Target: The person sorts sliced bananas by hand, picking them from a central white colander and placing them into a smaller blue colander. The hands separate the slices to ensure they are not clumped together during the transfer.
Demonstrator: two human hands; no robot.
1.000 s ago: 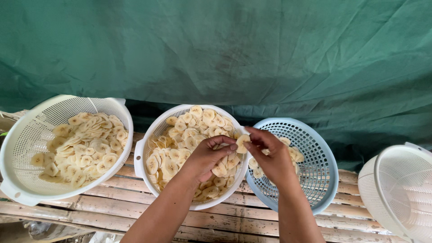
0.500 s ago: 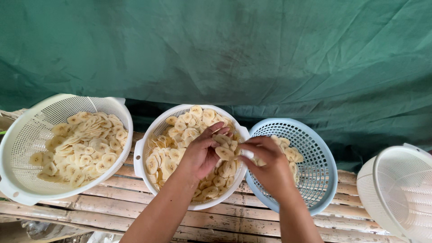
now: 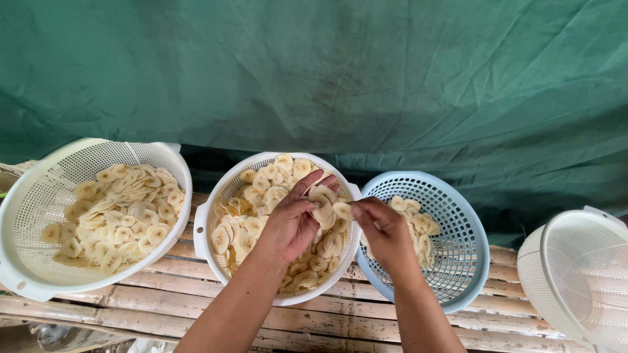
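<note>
— Left hand [image 3: 291, 225] first: what is it doing?

— It hovers over the round white perforated plastic colander [image 3: 208, 222] in the middle, fingers curled around a few pale yellow banana slices [image 3: 322, 208] at about one o'clock of the palm. So it is grasping them.

— And the right hand [image 3: 386, 232]?

— It pinches one thin pale slice [image 3: 343, 210] between thumb and fingertips, right at the colander's three o'clock rim, touching the left hand's bunch.

— What sits around them?

— At three o'clock, a round light-blue plastic basket [image 3: 458, 261] with a small heap of slices. At nine o'clock, a larger white colander [image 3: 39, 196] full of slices. At the far three o'clock edge, another white basket [image 3: 582, 274] tilted on its side. All rest on a bamboo-slat surface [image 3: 163, 287], with a green tarpaulin [image 3: 327, 72] behind at twelve o'clock.
</note>
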